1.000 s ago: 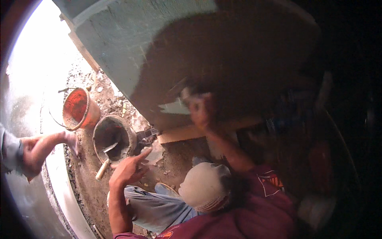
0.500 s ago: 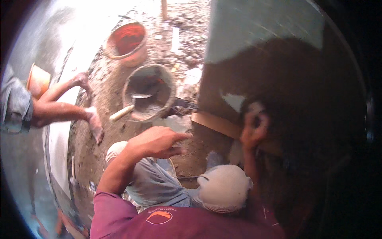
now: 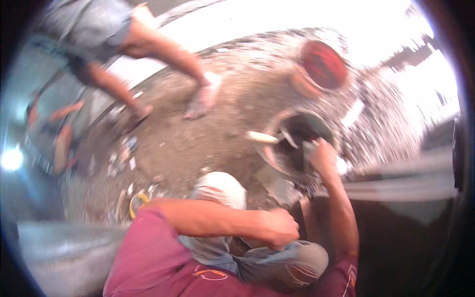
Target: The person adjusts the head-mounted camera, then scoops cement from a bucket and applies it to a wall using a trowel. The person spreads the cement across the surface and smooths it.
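My right hand (image 3: 323,157) reaches over the near-right rim of a bucket (image 3: 271,157) with dark grey stuff inside. Its fingers close on a small greyish piece (image 3: 309,148), too blurred to name. Across the bucket's left rim lies a trowel (image 3: 262,137), its pale handle sticking out and its blade inside; neither hand touches it. My left hand (image 3: 281,228) is curled into a fist above my knees, with nothing visible in it. My bent knees (image 3: 220,190), in worn jeans with pale patches, are below the bucket.
An orange-red bucket (image 3: 324,64) stands beyond the first one. Another person's bare legs (image 3: 168,54) are at the upper left, on the dirt. Small rubble and a yellow ring-shaped thing (image 3: 138,204) lie at left. A dark wall (image 3: 396,237) rises close at my right.
The view has swung left. My right hand has left the wall and gone to the bucket. My left hand, earlier with fingers outstretched, is now curled. The other person's legs have moved.
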Action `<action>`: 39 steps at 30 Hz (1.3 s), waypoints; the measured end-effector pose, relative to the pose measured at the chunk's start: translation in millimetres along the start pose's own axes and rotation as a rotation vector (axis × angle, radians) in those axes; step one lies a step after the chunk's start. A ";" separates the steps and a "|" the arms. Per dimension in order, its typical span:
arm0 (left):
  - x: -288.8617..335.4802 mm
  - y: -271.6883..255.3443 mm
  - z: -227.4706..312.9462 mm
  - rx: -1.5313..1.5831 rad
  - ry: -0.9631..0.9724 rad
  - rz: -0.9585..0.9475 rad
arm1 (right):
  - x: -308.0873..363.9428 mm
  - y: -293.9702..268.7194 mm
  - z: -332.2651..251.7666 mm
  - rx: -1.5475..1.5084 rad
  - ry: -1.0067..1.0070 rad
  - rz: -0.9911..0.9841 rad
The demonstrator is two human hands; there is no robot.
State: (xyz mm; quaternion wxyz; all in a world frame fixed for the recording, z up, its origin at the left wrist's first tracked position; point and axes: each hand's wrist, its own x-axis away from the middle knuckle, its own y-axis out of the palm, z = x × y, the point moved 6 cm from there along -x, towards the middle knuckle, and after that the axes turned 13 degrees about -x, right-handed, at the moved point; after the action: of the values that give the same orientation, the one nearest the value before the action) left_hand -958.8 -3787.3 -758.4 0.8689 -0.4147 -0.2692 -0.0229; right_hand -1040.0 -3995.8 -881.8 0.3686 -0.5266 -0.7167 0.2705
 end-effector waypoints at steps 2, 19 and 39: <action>0.4 -6.9 -6.5 0.048 0.018 0.111 | -15.8 2.1 -10.7 0.128 -0.048 -0.029; 183.2 -35.0 32.5 0.615 -0.782 0.802 | 382.0 -190.5 -78.9 -0.306 0.392 -0.014; 369.0 -30.1 401.4 0.962 -1.481 0.823 | 513.0 -406.3 -190.1 -0.354 0.451 -0.787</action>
State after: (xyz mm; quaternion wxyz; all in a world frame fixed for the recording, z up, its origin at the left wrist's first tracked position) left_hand -831.9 -3445.2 -352.3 0.4962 0.0133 -0.5623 0.6614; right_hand -1200.2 -3627.9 -330.9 0.4937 -0.3156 -0.7988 -0.1363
